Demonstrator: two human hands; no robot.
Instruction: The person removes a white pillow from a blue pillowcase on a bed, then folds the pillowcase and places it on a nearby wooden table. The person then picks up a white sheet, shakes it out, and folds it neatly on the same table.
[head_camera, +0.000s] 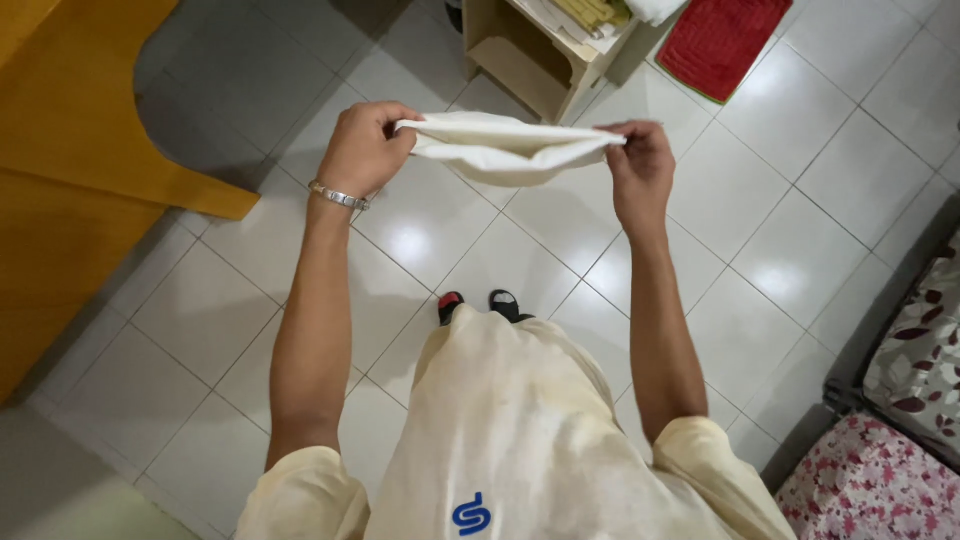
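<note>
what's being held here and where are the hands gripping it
A cream cloth, stretched out between both hands. The left hand pinches its left end and the right hand pinches its right end, so the middle sags slightly above the tiled floor.

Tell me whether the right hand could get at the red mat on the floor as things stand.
Probably not right away. The right hand pinches one end of the cream cloth, with the left hand on the other end. The red mat lies on the tiled floor far below, with nothing between.

Cream short-sleeved shirt (520, 440) with a blue emblem (471, 514), silver bracelet (339, 196) on the left wrist, seemingly dark sandals (478, 304).
</note>
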